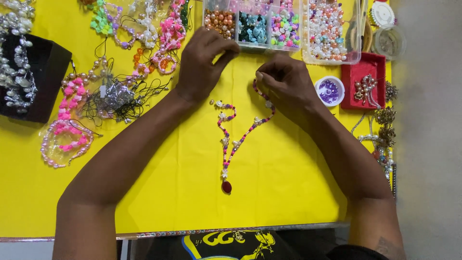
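jewellery-making craft bench [159, 202], likely a small workshop. yellow cover over it; divided clear bead boxes [252, 26] along the far edge; finished bracelets [65, 139] at left; black display stand [41, 72]; red tray [363, 82] of metal charms at right.

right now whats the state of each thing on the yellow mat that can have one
beaded necklace: unclasped, lying flat, one end held in the right hand
left hand: fingers pinched together, over the mat by the bead box
clear bead box: open, compartments filled
small white dish: holds purple beads
red tray: open, jewellery inside
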